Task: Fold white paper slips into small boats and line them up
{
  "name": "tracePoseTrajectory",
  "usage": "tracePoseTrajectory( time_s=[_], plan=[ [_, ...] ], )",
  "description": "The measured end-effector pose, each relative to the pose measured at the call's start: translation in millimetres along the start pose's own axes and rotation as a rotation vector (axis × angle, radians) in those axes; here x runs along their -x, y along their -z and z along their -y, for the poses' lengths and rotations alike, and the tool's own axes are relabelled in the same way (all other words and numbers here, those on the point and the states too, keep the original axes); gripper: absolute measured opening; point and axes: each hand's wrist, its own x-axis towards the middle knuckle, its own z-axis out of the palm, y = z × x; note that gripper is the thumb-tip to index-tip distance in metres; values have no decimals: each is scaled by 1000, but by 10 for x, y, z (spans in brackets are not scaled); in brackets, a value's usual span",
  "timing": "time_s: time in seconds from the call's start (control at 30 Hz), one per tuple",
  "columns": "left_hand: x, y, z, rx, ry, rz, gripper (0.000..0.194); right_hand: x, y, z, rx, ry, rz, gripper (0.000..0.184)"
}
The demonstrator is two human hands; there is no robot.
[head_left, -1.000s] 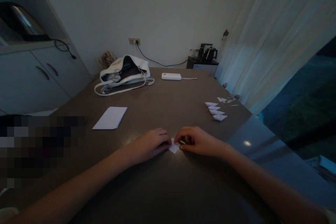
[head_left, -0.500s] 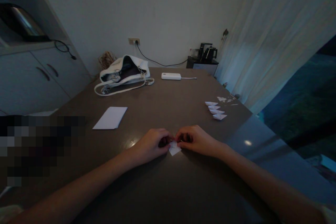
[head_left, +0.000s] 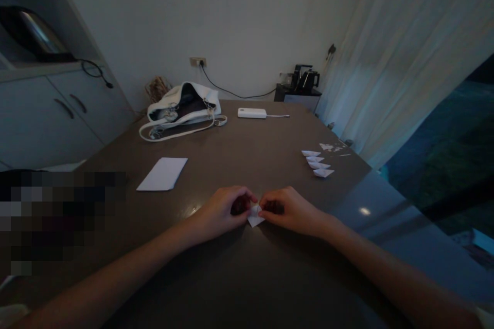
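Between my two hands is a small folded piece of white paper (head_left: 255,217), low over the brown table (head_left: 247,277). My left hand (head_left: 227,209) pinches its left edge between thumb and fingers. On the opposite edge, my right hand (head_left: 287,208) grips the paper with its thumb and bent fingers. The fingertips partly cover the paper's upper part, and its lower corner points toward me. Several small folded paper boats (head_left: 318,165) stand in a row to the right. A stack of white paper sheets (head_left: 163,174) lies to the left.
A white handbag (head_left: 183,108) rests at the far left of the table. Behind the middle lies a white power bank (head_left: 252,113) with a short cable. Torn paper scraps (head_left: 331,147) lie near the right edge. A curtain (head_left: 358,77) hangs beyond that side.
The paper's upper part now shows a raised point between my fingertips. My left fingers have lifted a little, and my right hand has shifted slightly. Everything else stays in place.
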Motion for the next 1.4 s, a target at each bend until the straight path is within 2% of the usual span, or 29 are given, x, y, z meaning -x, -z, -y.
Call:
tracePoseTrajectory(
  time_s=[0.13, 0.2, 0.27, 0.37, 0.43, 0.63, 0.77, 1.0, 1.17, 1.4],
  plan=[
    [11, 100, -29, -156, -82, -56, 6, 24, 41, 43, 251, 175, -126, 14],
    [23, 121, -13, -253, -136, -34, 6, 31, 63, 34, 352, 249, -104, 16],
    [37, 119, 9, -336, -171, 41, 6, 32, 74, 9, 414, 292, -46, 16],
    [53, 100, 27, -392, -174, 160, 7, 26, 61, -31, 432, 286, 16, 12],
    [53, 92, 29, -390, -165, 196, 8, 22, 42, -47, 425, 266, 36, 12],
    [25, 94, 38, -349, -120, 173, 7, 16, 12, -59, 371, 261, 42, 12],
    [8, 88, 51, -331, -58, 129, 8, 12, 2, -61, 305, 209, 19, 11],
    [-11, 41, 106, -241, 162, 31, 13, -27, -81, -70, 120, 7, -108, 8],
    [-24, 22, 83, -247, 233, 25, 17, -66, -100, -46, 102, -113, -157, 10],
    [-77, 44, 89, -229, 355, 59, 25, -114, -94, -53, 76, -225, -123, 12]
  ],
)
